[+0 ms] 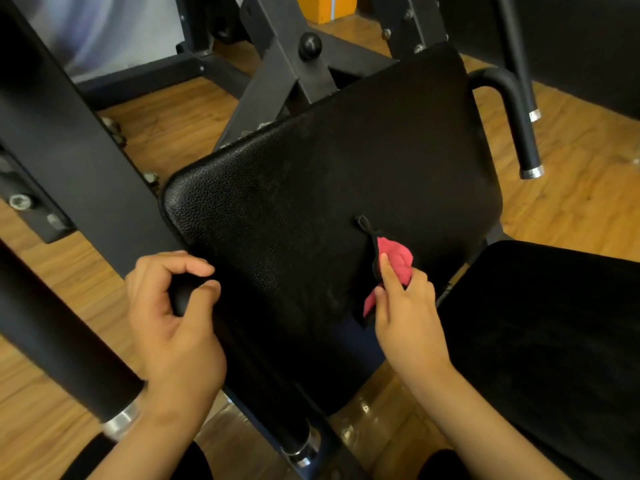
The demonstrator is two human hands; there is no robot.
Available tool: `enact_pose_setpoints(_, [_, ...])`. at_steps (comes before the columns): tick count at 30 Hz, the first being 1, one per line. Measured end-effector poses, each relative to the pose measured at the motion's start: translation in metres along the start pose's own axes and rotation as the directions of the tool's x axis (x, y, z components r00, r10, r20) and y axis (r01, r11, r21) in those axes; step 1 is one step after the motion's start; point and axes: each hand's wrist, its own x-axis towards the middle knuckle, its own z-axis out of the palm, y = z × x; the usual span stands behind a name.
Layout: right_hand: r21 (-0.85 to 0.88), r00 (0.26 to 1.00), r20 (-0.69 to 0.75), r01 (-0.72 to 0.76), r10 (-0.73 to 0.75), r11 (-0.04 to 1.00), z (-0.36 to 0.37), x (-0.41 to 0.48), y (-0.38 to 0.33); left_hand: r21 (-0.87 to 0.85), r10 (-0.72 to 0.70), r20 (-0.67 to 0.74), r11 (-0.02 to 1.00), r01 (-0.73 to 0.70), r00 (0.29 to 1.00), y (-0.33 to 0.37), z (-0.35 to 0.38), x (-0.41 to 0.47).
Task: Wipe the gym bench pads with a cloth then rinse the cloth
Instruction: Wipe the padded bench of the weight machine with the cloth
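Note:
A large black textured back pad [311, 188] fills the middle of the head view. My right hand [405, 306] grips a crumpled red cloth [396, 258] with a black edge and loop, and holds it against the pad's lower right part. My left hand [173, 306] curls its fingers and thumb round a black handle end [183, 296] at the pad's lower left edge. A second black pad [540, 341], the seat, lies at the lower right.
Dark steel frame beams [69, 143] stand to the left and behind the pad. A thick black roller [59, 344] with a chrome cap crosses the lower left. A curved black handle bar [516, 112] rises at the upper right. Wooden floor [588, 188] surrounds the machine.

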Motion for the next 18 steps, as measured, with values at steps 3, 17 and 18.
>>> enact_pose_setpoints(3, [-0.010, 0.998, 0.056, 0.041, -0.040, 0.999, 0.011, 0.005, 0.010, -0.001, 0.002, -0.007, 1.000, -0.002, 1.000, -0.001, 0.000, 0.000])
enact_pose_setpoints(17, [-0.046, 0.967, 0.089, -0.234, 0.237, 0.971, 0.011, 0.021, 0.020, -0.004, 0.000, -0.002, 1.000, 0.000, 1.000, 0.000, 0.000, -0.001])
enact_pose_setpoints(18, [-0.065, 0.943, 0.121, -0.303, 0.309, 0.951, 0.006, 0.034, 0.026, -0.004, 0.001, -0.002, 1.000, -0.001, 1.000, 0.000, 0.000, -0.001])
